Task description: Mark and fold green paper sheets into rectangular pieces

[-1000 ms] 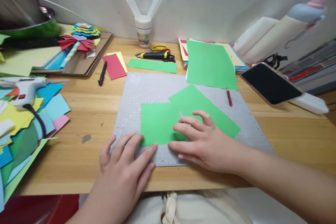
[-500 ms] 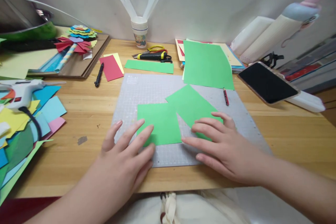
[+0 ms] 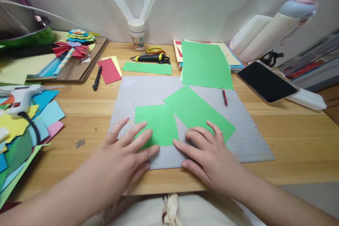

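Right hand [image 3: 206, 152] shifted toward left hand [image 3: 129, 150]; both hands spread, green paper [image 3: 156, 123] beneath; mat [image 3: 246, 144] print [image 3: 130, 82] illegible.

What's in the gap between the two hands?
In the head view, green paper and, nearer the person, grey mat lie between the left hand and right hand. Wooden table shows there too.

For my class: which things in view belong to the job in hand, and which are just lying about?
Likely in the job:
straight-set green paper sheet, between left hand and right hand
angled green paper sheet
grey gridded cutting mat, beneath both sheets

Apparently lying about:
white glue gun
black-screened smartphone
slim black pen
multicoloured paper flower
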Demonstrator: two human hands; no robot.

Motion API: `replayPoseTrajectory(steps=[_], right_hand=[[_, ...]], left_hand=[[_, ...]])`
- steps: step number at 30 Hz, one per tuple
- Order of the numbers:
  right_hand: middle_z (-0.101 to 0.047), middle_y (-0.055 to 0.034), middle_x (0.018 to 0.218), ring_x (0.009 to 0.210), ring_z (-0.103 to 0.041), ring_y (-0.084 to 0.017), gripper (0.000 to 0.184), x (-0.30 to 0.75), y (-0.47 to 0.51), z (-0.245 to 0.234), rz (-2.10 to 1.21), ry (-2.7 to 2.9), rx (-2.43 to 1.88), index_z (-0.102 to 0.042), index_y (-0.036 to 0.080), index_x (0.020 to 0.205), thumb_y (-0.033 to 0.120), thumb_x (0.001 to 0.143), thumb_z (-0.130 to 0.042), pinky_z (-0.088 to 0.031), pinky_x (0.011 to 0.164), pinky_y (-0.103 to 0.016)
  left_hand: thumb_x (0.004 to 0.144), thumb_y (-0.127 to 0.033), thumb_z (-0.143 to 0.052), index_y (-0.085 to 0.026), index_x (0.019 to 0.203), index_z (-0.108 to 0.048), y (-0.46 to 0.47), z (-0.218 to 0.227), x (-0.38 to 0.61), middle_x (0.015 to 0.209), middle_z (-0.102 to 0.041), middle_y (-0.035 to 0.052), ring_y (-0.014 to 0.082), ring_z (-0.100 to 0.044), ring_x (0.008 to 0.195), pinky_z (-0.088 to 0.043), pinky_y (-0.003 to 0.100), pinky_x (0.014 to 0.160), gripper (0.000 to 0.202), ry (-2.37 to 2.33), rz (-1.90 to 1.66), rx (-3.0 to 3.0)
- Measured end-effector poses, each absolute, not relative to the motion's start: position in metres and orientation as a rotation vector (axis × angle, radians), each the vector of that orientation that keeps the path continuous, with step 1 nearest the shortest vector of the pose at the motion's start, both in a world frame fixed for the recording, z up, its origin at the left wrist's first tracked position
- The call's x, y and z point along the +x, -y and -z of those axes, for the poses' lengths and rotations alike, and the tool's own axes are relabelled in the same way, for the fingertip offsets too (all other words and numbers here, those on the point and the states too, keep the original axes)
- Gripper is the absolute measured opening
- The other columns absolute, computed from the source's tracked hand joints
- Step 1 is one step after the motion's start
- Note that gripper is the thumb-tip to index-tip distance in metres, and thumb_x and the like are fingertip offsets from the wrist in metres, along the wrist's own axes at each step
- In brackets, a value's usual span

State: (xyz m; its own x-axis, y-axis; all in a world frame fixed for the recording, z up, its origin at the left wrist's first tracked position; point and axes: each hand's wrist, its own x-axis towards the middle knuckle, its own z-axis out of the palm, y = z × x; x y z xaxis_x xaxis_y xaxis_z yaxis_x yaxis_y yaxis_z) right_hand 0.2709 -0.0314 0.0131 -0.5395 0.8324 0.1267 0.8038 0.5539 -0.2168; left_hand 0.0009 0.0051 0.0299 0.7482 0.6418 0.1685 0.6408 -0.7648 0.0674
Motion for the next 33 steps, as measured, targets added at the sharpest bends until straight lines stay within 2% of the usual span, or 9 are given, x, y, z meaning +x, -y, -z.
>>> replayPoseTrajectory(steps=[7, 13, 19, 21, 23, 26, 28, 30, 33], right_hand=[[-0.063, -0.0065, 0.108, 0.111, -0.051, -0.028, 0.034, 0.270, 0.033, -0.010, -0.226, 2.547, -1.413, -0.061, 0.030, 0.127, 0.041, 0.099, -0.046, -0.016, 0.106, -0.061], [-0.063, -0.0061, 0.106, 0.110, -0.051, -0.028, 0.033, 0.270, 0.034, -0.010, -0.243, 2.545, -1.417, -0.061, 0.031, 0.127, 0.040, 0.098, -0.048, -0.016, 0.106, -0.062], [-0.063, -0.0060, 0.104, 0.107, -0.053, -0.028, 0.031, 0.269, 0.033, -0.011, -0.263, 2.526, -1.424, -0.063, 0.031, 0.124, 0.040, 0.098, -0.049, -0.019, 0.104, -0.064], [-0.063, -0.0062, 0.104, 0.107, -0.053, -0.028, 0.031, 0.269, 0.032, -0.011, -0.264, 2.516, -1.421, -0.062, 0.031, 0.125, 0.039, 0.097, -0.049, -0.020, 0.104, -0.064], [-0.063, -0.0065, 0.103, 0.106, -0.054, -0.028, 0.031, 0.268, 0.031, -0.011, -0.273, 2.505, -1.413, -0.063, 0.031, 0.124, 0.039, 0.097, -0.049, -0.021, 0.103, -0.064], [-0.062, -0.0061, 0.099, 0.102, -0.055, -0.026, 0.029, 0.267, 0.030, -0.013, -0.314, 2.495, -1.398, -0.065, 0.029, 0.120, 0.038, 0.098, -0.049, -0.023, 0.103, -0.065], [-0.061, -0.0054, 0.097, 0.100, -0.056, -0.026, 0.028, 0.265, 0.028, -0.015, -0.341, 2.492, -1.395, -0.065, 0.028, 0.118, 0.037, 0.098, -0.049, -0.022, 0.103, -0.065], [-0.060, -0.0053, 0.097, 0.099, -0.056, -0.025, 0.027, 0.263, 0.027, -0.016, -0.349, 2.495, -1.396, -0.066, 0.028, 0.118, 0.037, 0.098, -0.049, -0.022, 0.104, -0.065], [-0.061, -0.0064, 0.098, 0.099, -0.056, -0.025, 0.028, 0.262, 0.028, -0.017, -0.328, 2.503, -1.397, -0.065, 0.026, 0.119, 0.036, 0.097, -0.049, -0.023, 0.104, -0.065]], left_hand=[[0.093, -0.056, -0.048, -0.040, 0.113, -0.067, -0.005, -0.038, -0.021, 0.121, -0.067, -0.0035, 0.0218, -0.051, 0.129, -0.010, 0.049, 0.121, 0.031, -1.086, -0.205, 2.973], [0.098, -0.050, -0.038, -0.042, 0.112, -0.067, -0.005, -0.044, -0.039, 0.117, -0.069, -0.0034, 0.0221, -0.057, 0.121, -0.013, 0.049, 0.119, 0.033, -1.091, -0.131, 3.006], [0.092, -0.042, -0.047, -0.040, 0.110, -0.068, -0.003, -0.045, -0.057, 0.109, -0.069, 0.0013, 0.0270, -0.059, 0.116, -0.011, 0.053, 0.118, 0.027, -1.079, -0.132, 3.069], [0.088, -0.037, -0.054, -0.040, 0.110, -0.067, -0.006, -0.051, -0.057, 0.106, -0.069, 0.0016, 0.0282, -0.059, 0.110, -0.015, 0.056, 0.114, 0.026, -1.038, -0.080, 3.056], [0.086, -0.036, -0.056, -0.038, 0.099, -0.069, -0.012, -0.056, -0.049, 0.101, -0.068, 0.0005, 0.0273, -0.060, 0.104, -0.023, 0.056, 0.108, 0.018, -1.037, -0.045, 2.964], [0.092, -0.038, -0.049, -0.031, 0.082, -0.067, -0.029, -0.056, -0.027, 0.097, -0.067, 0.0007, 0.0240, -0.059, 0.098, -0.035, 0.050, 0.095, 0.022, -1.186, -0.031, 2.731], [0.088, -0.042, -0.056, -0.026, 0.093, -0.065, -0.045, -0.050, -0.008, 0.107, -0.065, 0.0035, 0.0255, -0.057, 0.102, -0.037, 0.047, 0.092, 0.019, -1.393, -0.072, 2.631], [0.079, -0.047, -0.068, -0.024, 0.107, -0.060, -0.063, -0.044, 0.008, 0.118, -0.062, 0.0065, 0.0287, -0.053, 0.112, -0.037, 0.046, 0.094, 0.037, -1.496, 0.039, 2.554], [0.069, -0.051, -0.075, -0.020, 0.109, -0.060, -0.087, -0.038, 0.024, 0.110, -0.066, 0.0112, 0.0339, -0.055, 0.108, -0.039, 0.048, 0.090, 0.053, -1.540, 0.140, 2.504]])
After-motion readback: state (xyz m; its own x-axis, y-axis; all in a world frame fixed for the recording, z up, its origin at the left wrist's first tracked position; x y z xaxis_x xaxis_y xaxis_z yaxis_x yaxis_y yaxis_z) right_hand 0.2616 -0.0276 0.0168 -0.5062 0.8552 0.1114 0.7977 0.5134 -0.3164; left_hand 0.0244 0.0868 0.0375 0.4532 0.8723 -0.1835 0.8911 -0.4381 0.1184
